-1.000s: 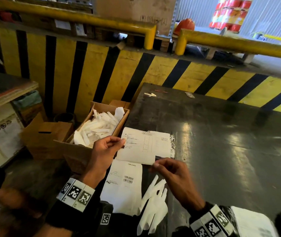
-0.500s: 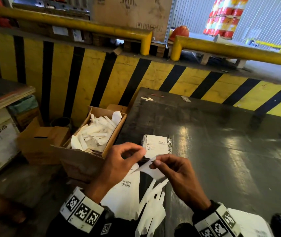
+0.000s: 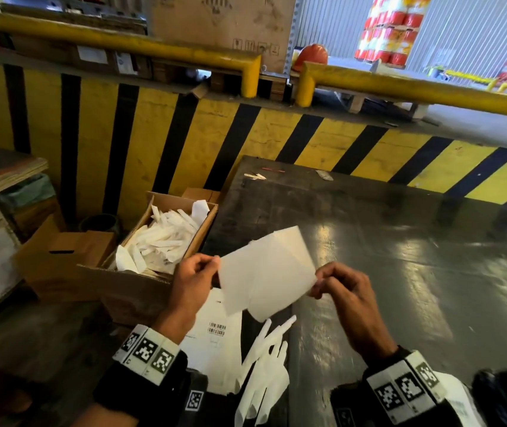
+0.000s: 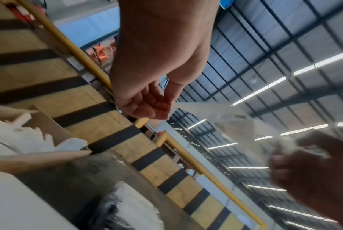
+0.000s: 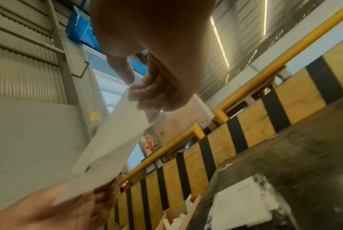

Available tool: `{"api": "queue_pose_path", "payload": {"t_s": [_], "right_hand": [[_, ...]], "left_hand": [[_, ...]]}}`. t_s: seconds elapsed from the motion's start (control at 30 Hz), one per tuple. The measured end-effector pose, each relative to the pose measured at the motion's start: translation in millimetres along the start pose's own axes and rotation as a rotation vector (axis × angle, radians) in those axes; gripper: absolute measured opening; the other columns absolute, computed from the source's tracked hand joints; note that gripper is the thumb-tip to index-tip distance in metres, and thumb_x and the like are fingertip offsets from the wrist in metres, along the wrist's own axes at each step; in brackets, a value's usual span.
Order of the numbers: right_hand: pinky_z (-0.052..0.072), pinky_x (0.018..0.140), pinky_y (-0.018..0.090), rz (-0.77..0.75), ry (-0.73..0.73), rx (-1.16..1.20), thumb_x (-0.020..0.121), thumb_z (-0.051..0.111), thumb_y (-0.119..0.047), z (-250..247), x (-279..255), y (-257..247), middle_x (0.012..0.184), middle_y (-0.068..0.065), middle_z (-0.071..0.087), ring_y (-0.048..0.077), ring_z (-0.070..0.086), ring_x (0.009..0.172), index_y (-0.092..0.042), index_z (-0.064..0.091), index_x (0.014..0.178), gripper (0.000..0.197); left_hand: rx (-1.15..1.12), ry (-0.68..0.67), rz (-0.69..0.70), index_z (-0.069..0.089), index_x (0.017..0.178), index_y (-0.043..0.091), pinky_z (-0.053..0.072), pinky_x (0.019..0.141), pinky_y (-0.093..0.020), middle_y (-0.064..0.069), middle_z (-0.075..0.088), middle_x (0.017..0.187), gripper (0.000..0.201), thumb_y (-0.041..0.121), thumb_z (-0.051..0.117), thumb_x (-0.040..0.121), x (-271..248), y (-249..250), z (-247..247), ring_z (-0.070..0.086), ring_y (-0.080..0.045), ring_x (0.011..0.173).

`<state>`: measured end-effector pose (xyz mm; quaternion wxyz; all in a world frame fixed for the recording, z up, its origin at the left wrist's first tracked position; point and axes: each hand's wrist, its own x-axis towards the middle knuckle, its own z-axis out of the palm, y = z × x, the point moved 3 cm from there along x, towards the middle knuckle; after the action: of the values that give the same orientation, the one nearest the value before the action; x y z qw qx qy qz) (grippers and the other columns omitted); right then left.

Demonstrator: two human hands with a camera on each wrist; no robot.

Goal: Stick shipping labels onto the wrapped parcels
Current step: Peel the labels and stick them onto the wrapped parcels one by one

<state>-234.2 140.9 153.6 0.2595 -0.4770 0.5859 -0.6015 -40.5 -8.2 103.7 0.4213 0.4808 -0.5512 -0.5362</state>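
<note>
A white label sheet (image 3: 267,272) hangs in the air over the near left part of the dark table (image 3: 400,272), blank side toward me. Two overlapping layers show on it, one offset from the other. My left hand (image 3: 215,263) pinches its left edge and my right hand (image 3: 318,282) pinches its right edge. The left wrist view shows the left hand (image 4: 166,109) at a corner of the translucent sheet (image 4: 215,115). In the right wrist view the right hand (image 5: 133,87) pinches the sheet (image 5: 111,140). A white parcel in shiny wrap (image 5: 243,203) lies on the table below.
Another printed label with a barcode (image 3: 212,343) and several loose white backing strips (image 3: 264,365) lie at the table's near edge. An open cardboard box (image 3: 141,291) full of strips stands left of the table. A yellow-and-black striped barrier (image 3: 307,140) runs behind.
The sheet was held low over the table with its printed side up. Both hands have since raised it and turned it blank side up, stretched between them.
</note>
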Motion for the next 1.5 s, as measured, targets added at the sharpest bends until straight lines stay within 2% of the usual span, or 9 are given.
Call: {"api": "queue_pose_path", "payload": {"t_s": [0.23,0.37,0.47,0.6,0.73,0.93,1.17,1.33,1.5], "right_hand": [[0.043,0.054,0.020,-0.062,0.192,0.168,0.074,0.044,-0.002,-59,14,-15,0.057,0.000,0.054,0.015,0.048,0.058,-0.017,0.060,0.055,0.030],[0.043,0.050,0.018,-0.034,0.284,0.308,0.083,0.030,0.013,-68,11,-16,0.053,-0.004,0.053,0.010,0.049,0.053,-0.019,0.060,0.051,0.054],[0.045,0.052,0.022,0.019,0.278,0.286,0.088,0.032,0.009,-61,7,-2,0.056,0.005,0.055,0.016,0.050,0.055,-0.009,0.058,0.063,0.040],[0.047,0.057,0.029,0.258,-0.025,-0.148,0.095,0.042,-0.005,-22,0,47,0.068,0.008,0.060,0.021,0.056,0.064,-0.006,0.058,0.074,0.026],[0.046,0.051,0.016,0.465,-0.392,-0.466,0.092,0.048,-0.012,22,-18,103,0.063,0.000,0.059,0.008,0.056,0.054,-0.009,0.061,0.075,0.022],[0.047,0.047,0.019,0.621,-0.539,-0.540,0.088,0.056,-0.011,45,-36,147,0.061,0.000,0.060,0.000,0.054,0.043,-0.012,0.059,0.073,0.015],[0.041,0.045,0.013,0.466,-0.381,-0.607,0.088,0.062,-0.033,32,-26,124,0.054,-0.003,0.057,-0.001,0.052,0.040,-0.012,0.058,0.063,0.033],[0.045,0.051,0.030,0.401,0.020,-0.087,0.086,0.047,-0.052,24,-5,63,0.059,0.007,0.056,0.017,0.054,0.052,-0.003,0.061,0.072,0.053],[0.051,0.053,0.024,0.509,-0.083,-0.052,0.089,0.060,-0.030,30,14,45,0.067,0.006,0.061,0.013,0.058,0.055,0.004,0.065,0.090,0.034]], "left_hand": [[0.049,0.096,-0.095,0.061,0.095,0.003,0.045,0.063,-0.029,-0.015,0.063,0.091,0.014,0.016,0.054,0.093,34,-33,-23,0.054,-0.021,0.079],[-0.010,0.196,-0.120,0.057,0.099,0.004,0.043,0.068,-0.030,-0.017,0.060,0.099,0.012,0.014,0.051,0.095,38,-41,-33,0.053,-0.021,0.085],[-0.050,0.154,-0.070,0.058,0.102,0.004,0.045,0.064,-0.026,-0.014,0.063,0.095,0.016,0.017,0.051,0.095,28,-36,-25,0.058,-0.018,0.079],[-0.073,0.037,0.022,0.060,0.097,0.011,0.046,0.070,-0.023,-0.007,0.063,0.089,0.014,0.023,0.053,0.094,2,-21,0,0.057,-0.014,0.082],[-0.131,-0.006,0.082,0.060,0.088,0.017,0.047,0.065,-0.010,-0.001,0.063,0.082,0.009,0.020,0.053,0.094,-20,-9,15,0.056,-0.005,0.076],[-0.174,-0.051,0.076,0.060,0.088,0.020,0.053,0.080,-0.037,-0.011,0.069,0.093,0.009,0.024,0.054,0.093,-30,-7,14,0.065,-0.023,0.090],[-0.105,-0.116,0.172,0.061,0.082,0.024,0.053,0.070,-0.027,0.001,0.071,0.085,0.011,0.025,0.057,0.092,-37,-2,19,0.068,-0.017,0.083],[-0.037,-0.277,0.300,0.065,0.088,0.025,0.052,0.073,-0.020,0.007,0.070,0.090,0.005,0.024,0.060,0.089,-39,10,32,0.065,-0.006,0.088],[0.083,-0.504,0.477,0.069,0.089,0.020,0.047,0.080,-0.011,0.011,0.066,0.094,0.006,0.019,0.066,0.085,-51,7,55,0.062,-0.004,0.095]]}}
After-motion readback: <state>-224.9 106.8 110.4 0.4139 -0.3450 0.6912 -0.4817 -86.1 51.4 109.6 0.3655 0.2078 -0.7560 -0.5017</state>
